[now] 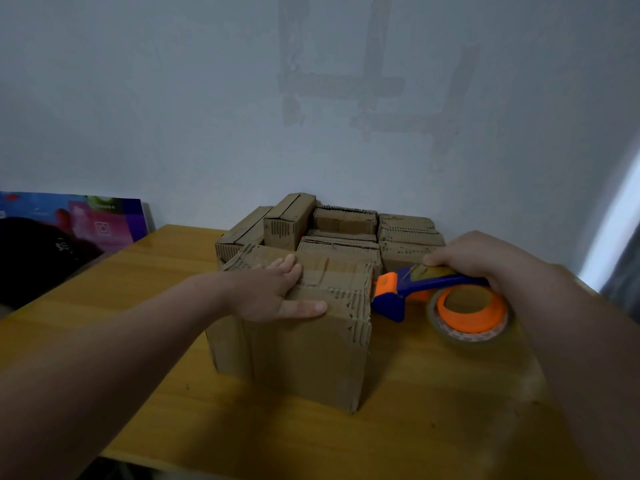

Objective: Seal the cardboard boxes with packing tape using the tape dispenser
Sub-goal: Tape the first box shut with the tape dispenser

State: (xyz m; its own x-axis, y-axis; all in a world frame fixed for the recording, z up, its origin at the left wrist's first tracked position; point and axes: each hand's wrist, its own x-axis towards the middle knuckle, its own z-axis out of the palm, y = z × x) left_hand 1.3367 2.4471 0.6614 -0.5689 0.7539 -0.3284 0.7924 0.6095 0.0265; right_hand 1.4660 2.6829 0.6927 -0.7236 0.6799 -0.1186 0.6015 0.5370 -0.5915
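Head view: the person's two arms and hands, both bare.

The left forearm (138, 341) and right forearm (585, 341) are uncovered along the whole length in view, from the picture's edges to the wrists. The left hand (277, 289) is bare, with the thumb and all four fingers uncovered. A thumbnail shows at the tip, too soft to read further. The right hand (485, 258) is bare and seen from the back. The knuckle ridge and one fingertip show, and the remaining fingers are hidden from this view. Both forearms look broad and stretched close to the lens. The right one has blurred edges, and in the dim light fine surface detail cannot be read on either arm.
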